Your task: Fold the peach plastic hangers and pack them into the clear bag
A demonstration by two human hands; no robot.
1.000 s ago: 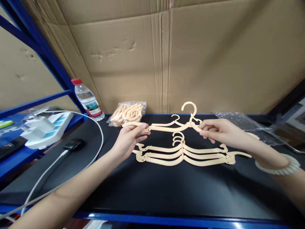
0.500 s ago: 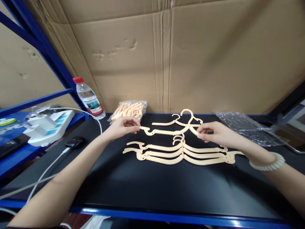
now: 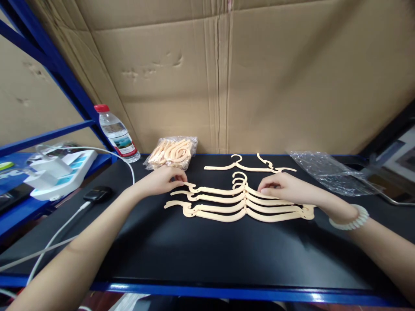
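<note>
Several cream plastic clothes hangers lie in a close stack on the black tabletop [image 3: 207, 255], their hooks at the far side. The farthest hanger in the stack [image 3: 220, 190] is between my hands. My left hand [image 3: 164, 179] pinches the tip of its left arm. My right hand [image 3: 280, 188] curls over its right arm, fingers closed, hiding part of it. A nearer hanger [image 3: 223, 217] lies flat below, with small hooked pieces at its ends. Behind the stack lies another hanger [image 3: 220, 167], with loose small end pieces [image 3: 266, 161] by its right end.
A clear bag of hanger parts [image 3: 171, 152] rests at the back, beside a red-capped water bottle [image 3: 118, 136]. Crumpled clear plastic [image 3: 327, 172] lies at right. A black adapter [image 3: 97, 193] with a white cable and a power strip [image 3: 65, 175] are at left. Cardboard [image 3: 181, 86] stands behind.
The held hanger has come down toward me from above the table and now lies at the far side of the stack. Both hands moved with it. The hanger behind is more exposed.
</note>
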